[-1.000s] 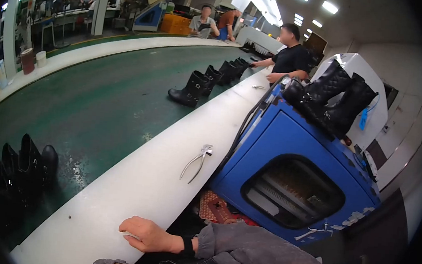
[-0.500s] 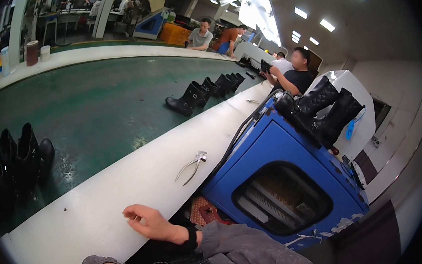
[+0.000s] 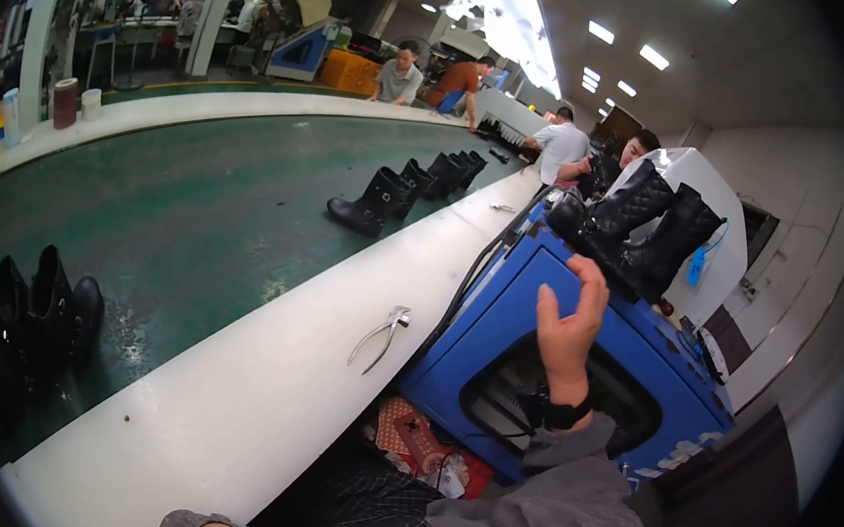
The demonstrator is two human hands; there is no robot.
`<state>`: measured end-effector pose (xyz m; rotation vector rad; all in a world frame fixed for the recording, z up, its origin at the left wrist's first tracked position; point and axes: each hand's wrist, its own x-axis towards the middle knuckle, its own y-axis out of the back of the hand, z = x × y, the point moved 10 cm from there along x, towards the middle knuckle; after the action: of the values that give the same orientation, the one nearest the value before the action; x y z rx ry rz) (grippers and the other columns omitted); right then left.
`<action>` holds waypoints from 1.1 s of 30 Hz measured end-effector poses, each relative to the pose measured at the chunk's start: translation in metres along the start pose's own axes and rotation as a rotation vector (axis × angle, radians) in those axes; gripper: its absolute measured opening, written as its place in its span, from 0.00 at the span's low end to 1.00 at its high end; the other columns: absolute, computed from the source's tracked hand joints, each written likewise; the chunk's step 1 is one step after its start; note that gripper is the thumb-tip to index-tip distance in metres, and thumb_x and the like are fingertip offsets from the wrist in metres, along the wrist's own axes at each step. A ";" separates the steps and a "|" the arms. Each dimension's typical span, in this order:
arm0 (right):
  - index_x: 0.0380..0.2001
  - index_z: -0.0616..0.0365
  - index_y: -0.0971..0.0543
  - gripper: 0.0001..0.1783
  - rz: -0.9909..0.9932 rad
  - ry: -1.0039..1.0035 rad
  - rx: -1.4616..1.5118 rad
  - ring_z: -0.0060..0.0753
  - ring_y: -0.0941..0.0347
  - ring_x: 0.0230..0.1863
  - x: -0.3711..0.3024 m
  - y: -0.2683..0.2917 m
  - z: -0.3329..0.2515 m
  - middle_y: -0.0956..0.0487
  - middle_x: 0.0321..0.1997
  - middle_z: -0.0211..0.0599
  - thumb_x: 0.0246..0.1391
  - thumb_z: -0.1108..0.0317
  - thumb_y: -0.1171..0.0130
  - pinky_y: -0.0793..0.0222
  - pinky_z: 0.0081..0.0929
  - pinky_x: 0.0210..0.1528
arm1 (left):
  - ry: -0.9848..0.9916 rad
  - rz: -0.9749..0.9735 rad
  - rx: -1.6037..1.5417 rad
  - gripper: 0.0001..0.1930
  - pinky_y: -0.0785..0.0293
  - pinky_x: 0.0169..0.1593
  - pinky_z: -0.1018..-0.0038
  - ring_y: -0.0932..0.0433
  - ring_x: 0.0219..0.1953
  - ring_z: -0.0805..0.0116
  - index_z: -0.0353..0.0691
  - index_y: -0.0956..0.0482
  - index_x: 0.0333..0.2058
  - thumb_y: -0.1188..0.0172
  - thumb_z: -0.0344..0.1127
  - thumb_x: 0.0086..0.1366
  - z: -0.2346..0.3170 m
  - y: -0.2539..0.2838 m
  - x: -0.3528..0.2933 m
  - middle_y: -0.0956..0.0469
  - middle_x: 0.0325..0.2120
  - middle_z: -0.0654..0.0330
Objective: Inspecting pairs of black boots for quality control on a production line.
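Observation:
My right hand (image 3: 571, 329) is raised in front of the blue machine (image 3: 475, 343), thumb and fingers apart, with nothing in it. Just beyond its fingertips a pair of tall black boots (image 3: 637, 217) lies tilted on the machine's top, with a blue tag (image 3: 697, 267) hanging from one. Of my left arm only a grey cuff (image 3: 186, 526) and a bit of wrist show at the lower edge; the hand itself is out of the picture. A pair of metal pincers (image 3: 379, 340) lies on the white ledge (image 3: 261, 380) beside the machine.
Black boots stand on the green belt (image 3: 206, 205), some at the near left (image 3: 49, 301), others farther along (image 3: 379, 200). A second small tool (image 3: 501, 208) lies up the ledge. Several people work at the far end. A patterned red cloth (image 3: 407, 433) is below the ledge.
My right hand has left its place over the white ledge and swung right and up toward the boots on the machine. A person behind the machine has shifted right, partly behind it.

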<state>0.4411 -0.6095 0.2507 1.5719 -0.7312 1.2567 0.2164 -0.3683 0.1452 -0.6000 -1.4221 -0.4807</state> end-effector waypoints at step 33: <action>0.40 0.67 0.25 0.28 -0.254 -0.756 0.115 0.32 0.22 0.27 0.099 0.041 0.219 0.24 0.32 0.39 0.47 0.52 0.35 0.26 0.22 0.21 | -0.001 -0.427 0.123 0.17 0.41 0.20 0.68 0.37 0.15 0.63 0.41 0.37 0.16 0.52 0.37 0.64 -0.010 -0.028 -0.041 0.40 0.14 0.61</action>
<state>0.5157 -0.8162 0.3552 2.1821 -0.8868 0.5016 0.2021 -0.3980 0.1072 -0.1941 -1.5732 -0.7221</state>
